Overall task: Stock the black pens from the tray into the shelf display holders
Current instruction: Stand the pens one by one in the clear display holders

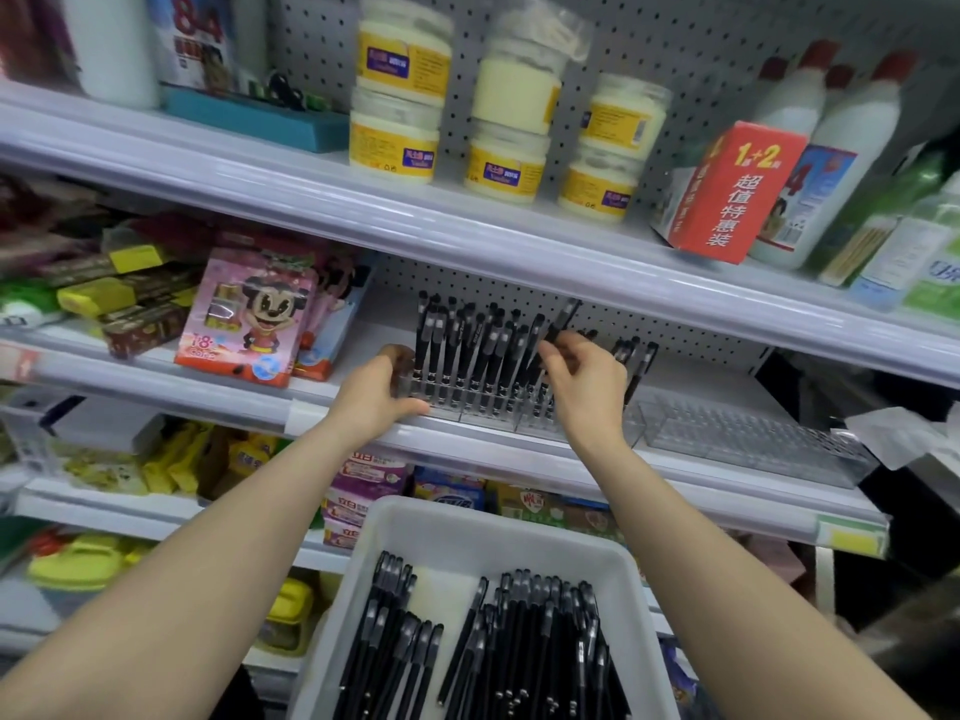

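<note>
A clear plastic pen holder (470,407) sits on the middle shelf with several black pens (467,345) standing upright in its slots. My left hand (382,392) grips the holder's left end, thumb along its front edge. My right hand (584,379) pinches one black pen (561,320), tilted, above the holder's right part. A white tray (452,532) at the bottom centre holds several loose black pens (519,652) lying side by side.
A second clear holder (748,439) with unfilled slots lies to the right on the same shelf. Pink toy boxes (244,314) stand to the left of the holder. The upper shelf (467,226) overhangs the pens, carrying jars (395,142) and bottles (831,163).
</note>
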Demonstrator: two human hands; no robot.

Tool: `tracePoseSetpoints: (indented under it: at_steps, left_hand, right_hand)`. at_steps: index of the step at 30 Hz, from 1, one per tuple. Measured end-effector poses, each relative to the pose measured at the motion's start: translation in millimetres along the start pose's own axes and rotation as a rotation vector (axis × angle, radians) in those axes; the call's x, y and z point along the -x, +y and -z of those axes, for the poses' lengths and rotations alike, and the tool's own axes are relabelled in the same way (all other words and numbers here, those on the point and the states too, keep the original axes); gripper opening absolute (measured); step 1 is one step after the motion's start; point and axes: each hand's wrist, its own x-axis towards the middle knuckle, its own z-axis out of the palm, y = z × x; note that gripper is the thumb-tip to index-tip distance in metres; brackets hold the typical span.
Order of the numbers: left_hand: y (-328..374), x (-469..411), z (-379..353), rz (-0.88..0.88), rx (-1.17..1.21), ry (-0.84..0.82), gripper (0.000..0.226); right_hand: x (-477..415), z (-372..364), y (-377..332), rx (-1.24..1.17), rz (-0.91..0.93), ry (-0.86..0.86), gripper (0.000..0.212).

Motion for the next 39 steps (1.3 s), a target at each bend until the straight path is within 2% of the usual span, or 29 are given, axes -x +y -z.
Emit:
tracePoseSetpoints:
  at_steps: [20,24,30,34,39]
  left_hand:
    - [1,0,0,0.028,-0.007,-0.008,0.064]
    - [1,-1,-1,0.056,-0.019,-0.016,0.059]
    - [-2,-2,-2,0.056,0.002,-0.019,0.064]
    - [-4,-3,-2,0.045,0.018,-0.026,0.069]
    - [-4,-3,-1,0.017,0.028,-0.017,0.073]
  right_hand:
    - [0,-25,16,0.217,-0.082,-0.167,0.025]
    - [0,-28,18,0.195,-0.093,-0.149,0.026]
    - [8,-27,21,0.197,-0.031,-0.088,0.023]
    - [23,-24,25,0.184,0.037,-0.03,0.011]
    - [55,-28,39,0.264,0.124,-0.23,0.019]
